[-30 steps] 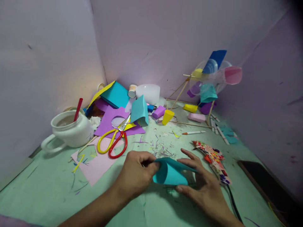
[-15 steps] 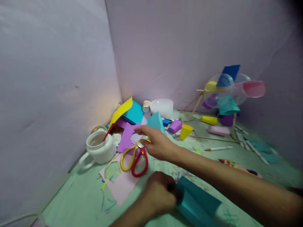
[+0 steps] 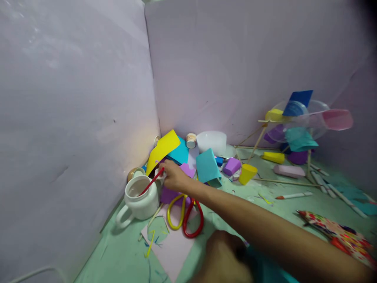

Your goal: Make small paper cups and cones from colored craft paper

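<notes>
My right hand (image 3: 176, 176) is stretched out to the upper end of a thin red stick (image 3: 151, 181), with its fingers closed at that end. The stick's lower end leans inside a white mug-like pot (image 3: 143, 204) with a handle. Below my right forearm, my left hand (image 3: 225, 257) is blurred and closed on a teal paper piece (image 3: 265, 267), mostly hidden by the arm. Scissors (image 3: 193, 226) with one yellow and one red handle lie under my right wrist, on purple paper (image 3: 169, 195) and pale pink paper (image 3: 176, 245).
A wheel model (image 3: 300, 118) of clear discs and coloured paper cups stands on sticks at the right. Behind are a white bowl (image 3: 211, 142), a folded teal paper (image 3: 207, 165) and yellow paper (image 3: 163, 149). A marker (image 3: 294, 195) and a patterned pouch (image 3: 338, 232) lie right.
My right hand has moved left from above the scissors to the red stick in the pot, its fingers closing. My left hand stays low with the teal paper. The view has shifted slightly.
</notes>
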Action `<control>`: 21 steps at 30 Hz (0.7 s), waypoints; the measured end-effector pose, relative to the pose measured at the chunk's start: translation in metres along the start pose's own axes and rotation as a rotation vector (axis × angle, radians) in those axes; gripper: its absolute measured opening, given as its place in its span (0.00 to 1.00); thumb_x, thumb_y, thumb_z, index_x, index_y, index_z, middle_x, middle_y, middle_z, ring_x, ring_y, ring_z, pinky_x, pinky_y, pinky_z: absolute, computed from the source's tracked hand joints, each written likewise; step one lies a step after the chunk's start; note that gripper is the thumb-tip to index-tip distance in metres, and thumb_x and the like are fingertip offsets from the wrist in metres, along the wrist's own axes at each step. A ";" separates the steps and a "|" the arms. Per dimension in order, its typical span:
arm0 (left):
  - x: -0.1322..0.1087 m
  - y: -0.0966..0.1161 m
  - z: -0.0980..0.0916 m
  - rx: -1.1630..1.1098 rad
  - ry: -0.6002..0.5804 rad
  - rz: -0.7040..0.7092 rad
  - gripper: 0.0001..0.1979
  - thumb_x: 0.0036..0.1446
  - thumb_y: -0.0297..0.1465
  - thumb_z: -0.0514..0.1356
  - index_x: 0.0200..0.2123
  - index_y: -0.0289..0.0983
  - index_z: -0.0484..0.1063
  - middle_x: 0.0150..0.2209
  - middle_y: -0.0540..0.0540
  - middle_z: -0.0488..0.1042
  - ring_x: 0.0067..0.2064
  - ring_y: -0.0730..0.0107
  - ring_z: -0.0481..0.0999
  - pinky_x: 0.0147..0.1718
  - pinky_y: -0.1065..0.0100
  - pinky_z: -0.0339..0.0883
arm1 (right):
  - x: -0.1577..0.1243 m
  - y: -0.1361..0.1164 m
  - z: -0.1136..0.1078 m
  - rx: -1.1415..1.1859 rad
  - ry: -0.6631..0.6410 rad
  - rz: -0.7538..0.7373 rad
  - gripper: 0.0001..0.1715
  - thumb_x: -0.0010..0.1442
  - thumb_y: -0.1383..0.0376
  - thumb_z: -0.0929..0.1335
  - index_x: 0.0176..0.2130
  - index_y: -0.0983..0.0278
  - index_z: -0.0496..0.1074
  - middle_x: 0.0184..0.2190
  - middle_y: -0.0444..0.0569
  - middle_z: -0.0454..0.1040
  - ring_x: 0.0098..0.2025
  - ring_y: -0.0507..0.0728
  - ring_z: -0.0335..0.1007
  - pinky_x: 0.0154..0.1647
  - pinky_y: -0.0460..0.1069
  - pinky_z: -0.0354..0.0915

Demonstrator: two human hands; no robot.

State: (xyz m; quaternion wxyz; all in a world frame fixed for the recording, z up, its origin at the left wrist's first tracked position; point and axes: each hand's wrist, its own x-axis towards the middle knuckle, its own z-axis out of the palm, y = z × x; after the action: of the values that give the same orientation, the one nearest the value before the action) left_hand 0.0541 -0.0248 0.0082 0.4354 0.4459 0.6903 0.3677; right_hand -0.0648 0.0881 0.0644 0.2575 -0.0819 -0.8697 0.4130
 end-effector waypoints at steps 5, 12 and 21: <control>0.003 0.004 -0.006 0.022 -0.026 0.039 0.07 0.39 0.26 0.57 0.14 0.36 0.63 0.17 0.53 0.60 0.23 0.71 0.63 0.23 0.70 0.54 | -0.049 -0.009 -0.063 0.299 0.304 0.141 0.07 0.43 0.74 0.64 0.23 0.62 0.63 0.28 0.44 0.69 0.37 0.56 0.69 0.39 0.51 0.66; 0.001 0.019 -0.011 0.016 -0.108 0.100 0.11 0.41 0.30 0.55 0.14 0.38 0.54 0.18 0.54 0.51 0.23 0.74 0.53 0.22 0.70 0.48 | -0.164 -0.010 -0.118 0.609 0.650 0.374 0.09 0.43 0.68 0.68 0.30 0.63 0.73 0.32 0.47 0.76 0.30 0.54 0.73 0.30 0.51 0.72; -0.001 0.018 -0.011 -0.007 -0.186 0.051 0.10 0.45 0.33 0.56 0.17 0.35 0.63 0.19 0.53 0.59 0.24 0.73 0.59 0.23 0.71 0.52 | -0.227 0.013 -0.124 0.702 0.983 0.418 0.10 0.36 0.72 0.60 0.24 0.62 0.64 0.17 0.36 0.62 0.13 0.44 0.52 0.09 0.38 0.45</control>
State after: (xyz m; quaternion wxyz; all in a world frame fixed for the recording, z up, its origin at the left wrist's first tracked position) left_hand 0.0490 -0.0213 0.0285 0.4896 0.4940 0.6339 0.3382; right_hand 0.1916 0.0992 0.0337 0.5518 -0.3403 -0.4288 0.6291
